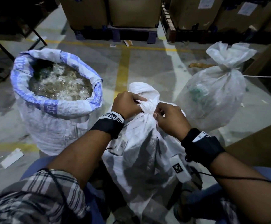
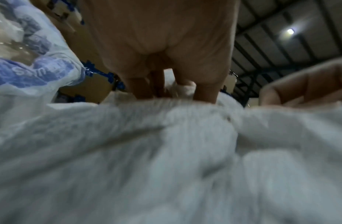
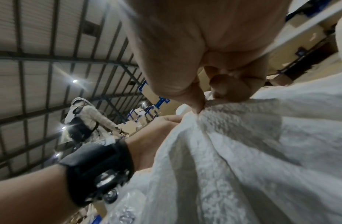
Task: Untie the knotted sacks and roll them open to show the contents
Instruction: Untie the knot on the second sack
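A white woven sack point(image 1: 141, 143) stands on the floor between my knees, its neck tied in a knot point(image 1: 147, 105). My left hand point(image 1: 127, 103) grips the left side of the knot with curled fingers. My right hand point(image 1: 170, 118) pinches the sack's gathered neck just right of the knot. In the left wrist view the left hand's fingers point(image 2: 204, 91) dig into the bunched white cloth point(image 2: 185, 87). The right wrist view has thumb and finger point(image 3: 197, 103) pinching the gathered fabric point(image 3: 233, 121). A second knotted, translucent sack point(image 1: 215, 92) stands at the right.
An open sack point(image 1: 57, 101) with a rolled blue-printed rim, full of clear plastic scraps, stands at the left. Cardboard boxes on pallets point(image 1: 131, 16) line the back. A brown box point(image 1: 260, 143) sits close at the right. Another person point(image 3: 80, 119) stands farther off.
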The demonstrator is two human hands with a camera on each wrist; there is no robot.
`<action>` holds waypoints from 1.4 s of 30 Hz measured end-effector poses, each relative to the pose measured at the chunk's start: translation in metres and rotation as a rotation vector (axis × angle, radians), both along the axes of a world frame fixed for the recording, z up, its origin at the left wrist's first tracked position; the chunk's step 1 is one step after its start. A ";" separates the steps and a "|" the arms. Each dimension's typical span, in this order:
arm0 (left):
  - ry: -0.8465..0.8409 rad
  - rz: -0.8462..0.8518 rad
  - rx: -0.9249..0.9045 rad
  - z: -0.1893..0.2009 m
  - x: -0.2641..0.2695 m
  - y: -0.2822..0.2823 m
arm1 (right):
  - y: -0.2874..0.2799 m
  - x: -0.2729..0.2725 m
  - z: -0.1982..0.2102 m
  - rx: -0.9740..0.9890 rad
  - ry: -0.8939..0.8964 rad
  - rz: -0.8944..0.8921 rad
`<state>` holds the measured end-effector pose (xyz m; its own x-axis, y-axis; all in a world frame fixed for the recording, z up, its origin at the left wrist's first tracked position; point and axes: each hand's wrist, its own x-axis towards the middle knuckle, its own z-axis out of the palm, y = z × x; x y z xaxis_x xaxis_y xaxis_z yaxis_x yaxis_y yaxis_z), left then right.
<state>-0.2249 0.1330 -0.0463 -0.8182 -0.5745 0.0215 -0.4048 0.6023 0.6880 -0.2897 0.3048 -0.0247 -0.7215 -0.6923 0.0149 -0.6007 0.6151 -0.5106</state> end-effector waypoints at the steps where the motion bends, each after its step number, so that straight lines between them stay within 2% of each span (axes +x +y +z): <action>1: -0.033 -0.034 0.070 0.005 0.001 -0.002 | 0.000 -0.003 0.000 -0.003 -0.033 -0.011; 3: -0.064 -0.099 0.209 0.017 0.003 -0.007 | 0.002 -0.008 -0.001 -0.001 -0.072 -0.031; 5: -0.014 -0.109 0.261 0.032 0.004 -0.009 | 0.003 -0.009 -0.003 -0.012 -0.082 -0.045; 6: 0.041 -0.091 0.210 0.041 0.006 -0.009 | 0.003 -0.008 -0.005 -0.024 -0.079 -0.046; 9: 0.189 -0.074 -0.209 0.065 0.020 0.004 | 0.000 -0.003 -0.009 -0.046 -0.038 -0.031; 10: 0.200 -0.100 -0.283 0.070 0.025 0.010 | -0.001 -0.002 -0.010 -0.052 -0.025 -0.031; 16: -0.118 -0.309 -0.185 0.065 0.033 0.024 | -0.004 0.000 -0.011 -0.109 0.054 -0.031; 23: -0.147 -0.319 -0.177 0.051 0.022 0.010 | 0.002 -0.003 -0.005 -0.089 0.113 -0.009; 27: -0.177 -0.325 -0.254 0.049 0.019 0.011 | 0.001 -0.002 0.001 -0.004 0.028 -0.030; 30: -0.189 -0.347 -0.361 0.046 0.019 0.012 | -0.002 -0.001 0.005 -0.050 -0.061 0.007; 32: -0.225 -0.424 -0.382 0.042 0.017 0.013 | -0.004 -0.002 0.008 -0.111 -0.132 0.021; 36: -0.221 -0.502 -0.285 0.034 0.015 0.013 | -0.006 -0.002 0.008 -0.229 -0.285 0.026; 39: -0.201 -0.483 -0.177 0.029 0.015 0.012 | -0.005 0.001 0.006 -0.310 -0.363 0.014; 42: -0.186 -0.427 -0.198 0.028 0.013 0.014 | -0.002 -0.005 0.009 -0.346 -0.427 -0.001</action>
